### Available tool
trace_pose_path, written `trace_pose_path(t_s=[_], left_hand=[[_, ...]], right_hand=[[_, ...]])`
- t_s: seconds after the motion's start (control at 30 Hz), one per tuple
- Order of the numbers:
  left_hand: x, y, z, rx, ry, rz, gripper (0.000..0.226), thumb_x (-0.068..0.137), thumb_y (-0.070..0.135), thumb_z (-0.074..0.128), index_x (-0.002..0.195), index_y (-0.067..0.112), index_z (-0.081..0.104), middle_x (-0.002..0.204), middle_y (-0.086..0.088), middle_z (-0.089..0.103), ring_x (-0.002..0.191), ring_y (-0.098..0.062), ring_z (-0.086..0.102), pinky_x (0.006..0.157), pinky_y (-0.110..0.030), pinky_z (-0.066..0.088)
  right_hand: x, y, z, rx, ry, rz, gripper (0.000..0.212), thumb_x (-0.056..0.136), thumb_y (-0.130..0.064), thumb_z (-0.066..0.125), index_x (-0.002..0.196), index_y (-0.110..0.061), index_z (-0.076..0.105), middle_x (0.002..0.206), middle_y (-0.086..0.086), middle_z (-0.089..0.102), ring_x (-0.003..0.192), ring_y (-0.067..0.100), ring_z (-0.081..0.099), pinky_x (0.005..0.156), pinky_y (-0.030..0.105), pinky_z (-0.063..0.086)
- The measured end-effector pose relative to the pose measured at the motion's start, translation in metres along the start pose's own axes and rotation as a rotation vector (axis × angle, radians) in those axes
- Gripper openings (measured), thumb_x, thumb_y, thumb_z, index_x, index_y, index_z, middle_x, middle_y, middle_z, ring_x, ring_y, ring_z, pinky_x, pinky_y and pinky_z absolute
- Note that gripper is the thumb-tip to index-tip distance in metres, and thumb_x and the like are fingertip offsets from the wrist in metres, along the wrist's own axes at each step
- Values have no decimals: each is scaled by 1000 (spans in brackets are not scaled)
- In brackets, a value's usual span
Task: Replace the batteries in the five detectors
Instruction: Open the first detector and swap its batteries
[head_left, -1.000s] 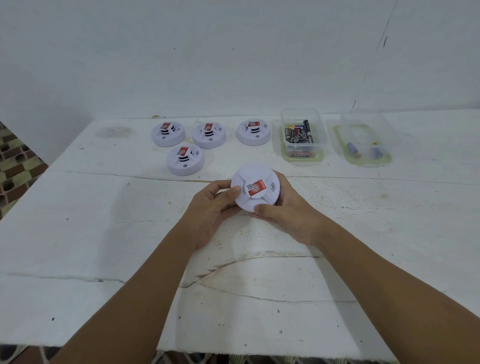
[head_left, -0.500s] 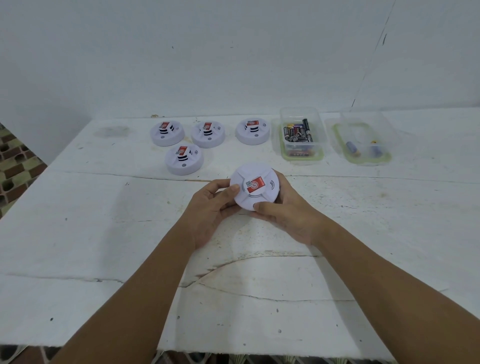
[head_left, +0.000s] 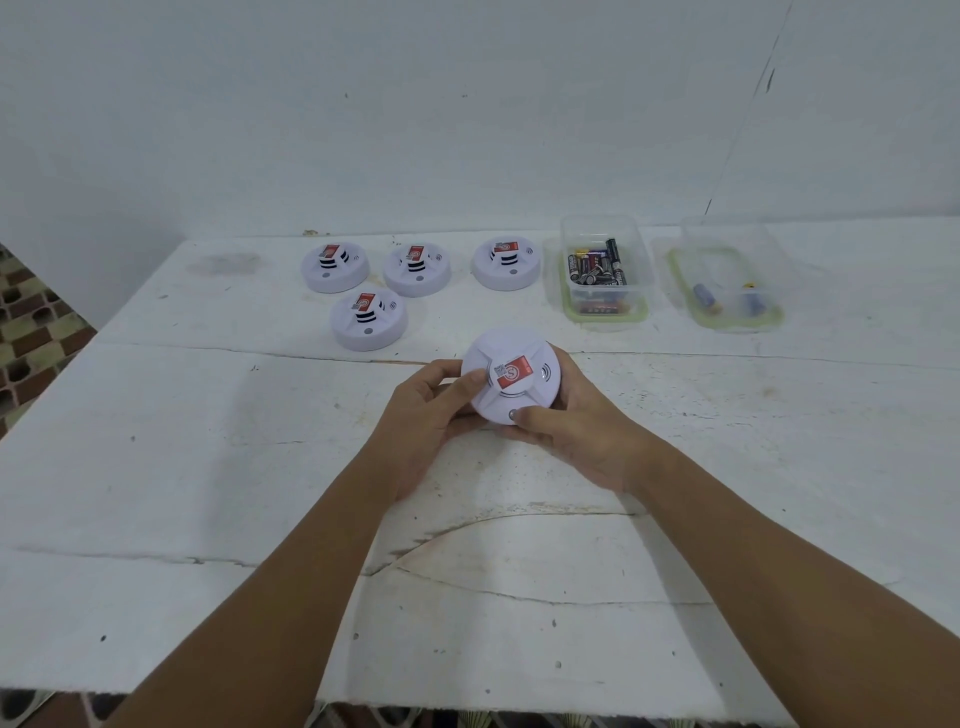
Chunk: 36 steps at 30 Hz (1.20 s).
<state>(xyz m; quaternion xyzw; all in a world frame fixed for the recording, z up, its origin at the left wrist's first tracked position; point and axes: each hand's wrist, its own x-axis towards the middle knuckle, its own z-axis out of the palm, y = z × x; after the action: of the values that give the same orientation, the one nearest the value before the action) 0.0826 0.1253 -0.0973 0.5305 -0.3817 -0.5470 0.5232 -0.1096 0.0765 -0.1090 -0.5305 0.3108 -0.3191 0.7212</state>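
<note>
Above the cracked white desk (head_left: 208, 467), the left hand (head_left: 434, 415) and right hand (head_left: 576, 436) each keep a clenched grip on one white detector (head_left: 511, 382), its face tilted toward the camera. Beyond it lie four more detectors (head_left: 369, 322), then a clear box of batteries (head_left: 597, 270) and, to its right, a second box (head_left: 727, 283) holding two.

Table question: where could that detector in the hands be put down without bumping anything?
Bare table lies left of the held detector and in front, toward the near edge. The back is crowded: four detectors, the battery tub and a second tub.
</note>
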Motion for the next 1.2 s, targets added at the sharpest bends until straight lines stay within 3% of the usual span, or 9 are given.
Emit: trace_pose_path(t_s=[0.17, 0.3, 0.7, 0.9, 1.2], left_hand=[[-1, -1, 0, 37, -4, 7, 37, 100, 29, 66, 127, 4, 66, 117, -14, 77, 113, -30, 74, 103, -47, 56], [-2, -1, -1, 44, 0, 7, 36, 99, 29, 66, 127, 6, 67, 116, -14, 78, 112, -31, 74, 104, -50, 55], [-3, 0, 0, 53, 6, 18, 35, 99, 28, 66, 126, 7, 67, 115, -14, 78, 111, -31, 74, 104, -51, 56], [-3, -1, -1, 44, 0, 18, 35, 99, 28, 66, 126, 5, 66, 115, -17, 77, 111, -33, 74, 104, -52, 55], [-3, 1, 1, 30, -3, 12, 36, 98, 28, 67, 125, 5, 66, 115, -16, 77, 111, -32, 74, 104, -51, 55]], right_hand=[[1, 1, 0, -33, 56, 24, 85, 81, 3, 69, 153, -29, 36, 144, 8, 59, 133, 29, 61, 109, 55, 51], [-1, 0, 0, -100, 67, 4, 80, 90, 10, 67, 153, -29, 35, 140, 4, 61, 131, 25, 62, 109, 54, 52], [-2, -1, -1, -146, 47, -7, 77, 93, 12, 64, 150, -30, 35, 140, 2, 60, 129, 21, 63, 106, 45, 55], [-2, -1, 1, -202, 62, -28, 86, 82, -4, 71, 154, -26, 30, 141, 2, 58, 130, 19, 61, 103, 39, 56], [-1, -1, -1, -158, 63, 1, 80, 88, 6, 69, 151, -29, 33, 140, 3, 59, 130, 23, 62, 109, 50, 52]])
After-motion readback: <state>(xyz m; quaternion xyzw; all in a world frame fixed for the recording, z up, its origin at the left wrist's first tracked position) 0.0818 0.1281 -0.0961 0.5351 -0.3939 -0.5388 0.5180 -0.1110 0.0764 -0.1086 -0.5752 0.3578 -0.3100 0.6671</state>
